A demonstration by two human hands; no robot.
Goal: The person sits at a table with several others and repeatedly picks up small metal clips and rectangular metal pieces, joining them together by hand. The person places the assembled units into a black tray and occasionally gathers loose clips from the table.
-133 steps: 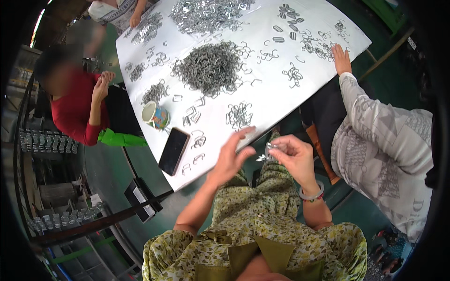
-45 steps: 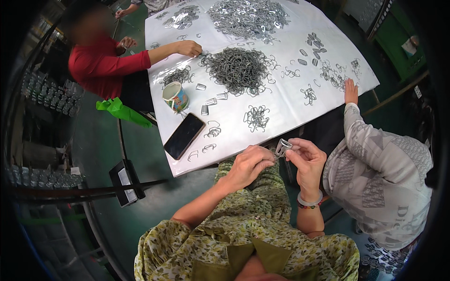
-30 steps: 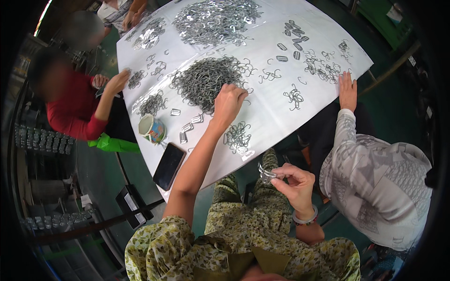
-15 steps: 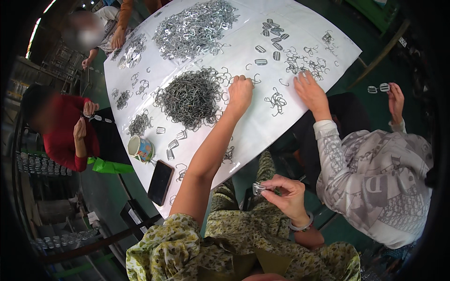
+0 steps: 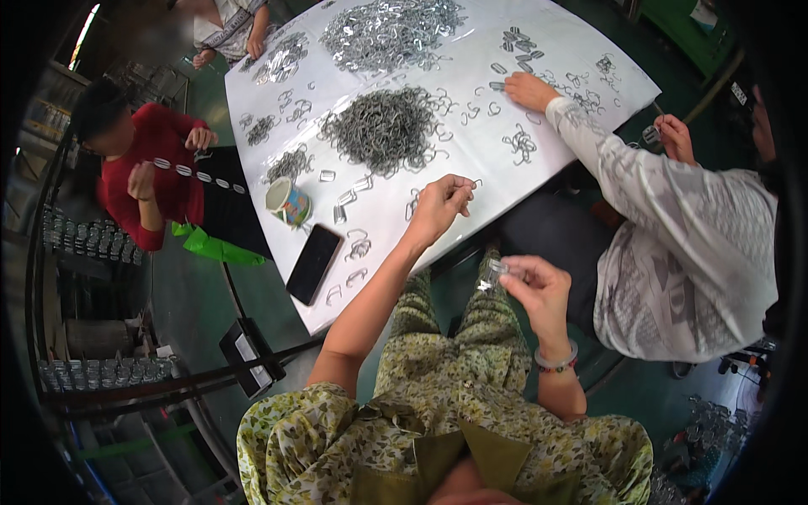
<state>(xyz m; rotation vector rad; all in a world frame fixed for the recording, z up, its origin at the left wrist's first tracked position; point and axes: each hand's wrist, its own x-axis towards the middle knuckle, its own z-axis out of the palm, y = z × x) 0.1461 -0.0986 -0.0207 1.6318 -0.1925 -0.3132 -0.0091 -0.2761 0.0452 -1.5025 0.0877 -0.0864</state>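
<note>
My left hand point(image 5: 439, 204) has drawn back from the big grey heap of bent metal wire clips point(image 5: 383, 128), where it lay half a second ago. It now hangs over the near edge of the white table sheet point(image 5: 471, 50), closer to my body. Its fingertips are pinched together on one small bent wire clip point(image 5: 474, 183), lifted just off the sheet. The forearm stretches forward and slightly right from my floral sleeve, wrist bent a little down.

My right hand point(image 5: 539, 284) stays low over my lap, below and to the right of the left hand, well short of the table. Thumb and forefinger are closed on a short silvery stack of joined metal clips point(image 5: 491, 272), which sticks out to the hand's left. A beaded bracelet circles that wrist.

The heap lies beyond the left hand. To that hand's left are loose clips, a black phone point(image 5: 314, 263) lying flat, and a patterned paper cup point(image 5: 287, 200). To the right, a co-worker in a pale patterned sleeve has moved a hand point(image 5: 528, 89) further up the sheet.
</note>
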